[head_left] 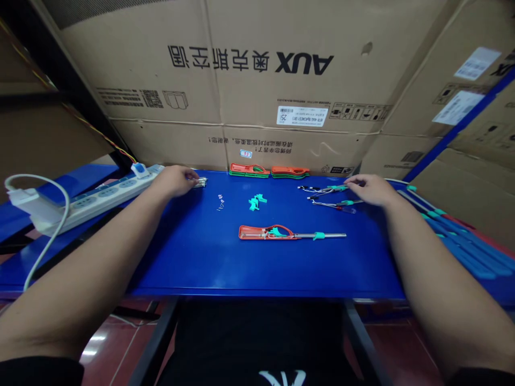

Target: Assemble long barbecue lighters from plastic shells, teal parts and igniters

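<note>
My left hand [177, 181] is at the back left of the blue table, fingers curled down at a small group of metallic pieces [201, 183]. Whatever lies between its fingertips is hidden. On the right, my right hand [370, 188] has thumb and fingers closed at a thin wired tube with a green collar [340, 188]. A second wired tube [348, 203] lies just in front of it. In the middle rests an open orange lighter shell [246, 231], holding a green trigger [277, 231] and a metal tube [332, 235] that sticks out to the right.
Green triggers [257, 201] and small screws [221, 206] lie mid-table. Stacked orange and green shells [249, 170] stand against the cardboard [257, 107]. A white power strip [104, 198] runs along the left. Several blue lighters [462, 241] lie at right.
</note>
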A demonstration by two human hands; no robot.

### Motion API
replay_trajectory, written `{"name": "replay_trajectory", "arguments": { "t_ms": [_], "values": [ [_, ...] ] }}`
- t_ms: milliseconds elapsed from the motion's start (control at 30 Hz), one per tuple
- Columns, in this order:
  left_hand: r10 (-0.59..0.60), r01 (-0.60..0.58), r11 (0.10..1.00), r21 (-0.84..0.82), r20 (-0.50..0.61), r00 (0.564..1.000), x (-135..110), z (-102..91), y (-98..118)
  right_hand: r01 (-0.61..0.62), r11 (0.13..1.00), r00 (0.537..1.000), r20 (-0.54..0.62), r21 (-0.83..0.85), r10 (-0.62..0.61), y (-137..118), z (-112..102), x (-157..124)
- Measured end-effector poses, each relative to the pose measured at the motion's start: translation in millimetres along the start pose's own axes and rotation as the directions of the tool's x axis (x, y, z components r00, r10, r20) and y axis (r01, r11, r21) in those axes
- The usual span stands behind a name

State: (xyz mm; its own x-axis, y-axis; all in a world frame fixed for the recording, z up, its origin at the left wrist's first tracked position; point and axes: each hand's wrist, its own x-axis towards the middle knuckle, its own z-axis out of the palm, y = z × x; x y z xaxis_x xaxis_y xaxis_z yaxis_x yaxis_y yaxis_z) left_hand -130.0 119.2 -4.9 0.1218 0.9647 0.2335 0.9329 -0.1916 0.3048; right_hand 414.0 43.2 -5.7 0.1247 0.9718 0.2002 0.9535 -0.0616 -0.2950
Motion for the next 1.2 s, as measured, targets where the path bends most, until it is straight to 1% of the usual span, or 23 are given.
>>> {"name": "replay_trajectory", "arguments": {
  "t_ms": [67,133,167,200,233,267,300,333,433,533,600,767,867,933,1000,1200],
  "values": [
    [0.034,-0.033,0.999,-0.002,0.028,0.999,-9.2,4.5,17.1,0.033,0.999,0.999,0.019,0.004,-0.033,-6.5,2.4,-1.3],
    [0.129,-0.126,0.991,-0.041,0.074,0.989,-19.6,9.6,40.5,0.080,0.997,0.996,0.042,0.009,-0.080,-15.3,6.1,-3.0],
    [0.243,-0.235,0.968,-0.084,0.098,0.965,-23.4,11.9,53.3,0.104,0.994,0.993,0.053,0.011,-0.105,-20.0,8.1,-3.9],
    [0.319,-0.309,0.946,-0.099,0.109,0.942,-25.1,13.9,65.8,0.127,0.992,0.990,0.060,0.013,-0.128,-24.5,9.8,-4.7],
    [0.365,-0.359,0.931,-0.073,0.117,0.924,-24.3,15.6,77.2,0.147,0.989,0.987,0.064,0.014,-0.147,-28.6,11.2,-5.6],
    [0.382,-0.384,0.923,0.000,0.123,0.916,-20.8,16.8,86.9,0.162,0.987,0.984,0.066,0.017,-0.163,-32.0,12.1,-6.3],
    [0.367,-0.378,0.921,0.096,0.119,0.923,-14.9,17.7,94.6,0.174,0.984,0.982,0.067,0.020,-0.175,-34.5,12.6,-7.1],
    [0.348,-0.360,0.923,0.138,0.106,0.932,-6.9,18.4,100.2,0.183,0.983,0.981,0.065,0.023,-0.185,-36.3,12.6,-7.7],
    [0.301,-0.311,0.926,0.212,0.082,0.950,20.3,21.2,109.3,0.199,0.979,0.978,0.057,0.033,-0.201,-38.4,11.5,-9.3],
    [0.303,-0.309,0.920,0.240,0.064,0.951,39.2,27.6,120.9,0.213,0.976,0.975,0.051,0.047,-0.215,-40.1,11.8,-10.4],
    [0.329,-0.332,0.911,0.246,0.055,0.943,45.1,35.0,136.0,0.224,0.973,0.973,0.052,0.056,-0.227,-42.9,13.6,-11.0],
    [0.420,-0.425,0.876,0.228,0.073,0.905,53.2,59.5,188.4,0.250,0.965,0.965,0.067,0.081,-0.255,-48.9,18.1,-12.2],
    [0.412,-0.419,0.880,0.223,0.077,0.908,59.0,70.7,211.0,0.253,0.963,0.964,0.057,0.090,-0.259,-47.5,17.7,-12.2],
    [0.393,-0.400,0.889,0.223,0.079,0.916,62.1,74.5,218.0,0.255,0.962,0.965,0.045,0.095,-0.260,-45.8,16.8,-12.1],
    [0.377,-0.384,0.896,0.221,0.076,0.923,63.9,75.6,219.6,0.260,0.960,0.964,0.035,0.103,-0.265,-45.2,16.1,-12.2],
    [0.374,-0.381,0.901,0.206,0.072,0.925,64.2,75.6,213.4,0.274,0.954,0.961,0.009,0.121,-0.277,-50.0,16.0,-14.6]
  ]
}}
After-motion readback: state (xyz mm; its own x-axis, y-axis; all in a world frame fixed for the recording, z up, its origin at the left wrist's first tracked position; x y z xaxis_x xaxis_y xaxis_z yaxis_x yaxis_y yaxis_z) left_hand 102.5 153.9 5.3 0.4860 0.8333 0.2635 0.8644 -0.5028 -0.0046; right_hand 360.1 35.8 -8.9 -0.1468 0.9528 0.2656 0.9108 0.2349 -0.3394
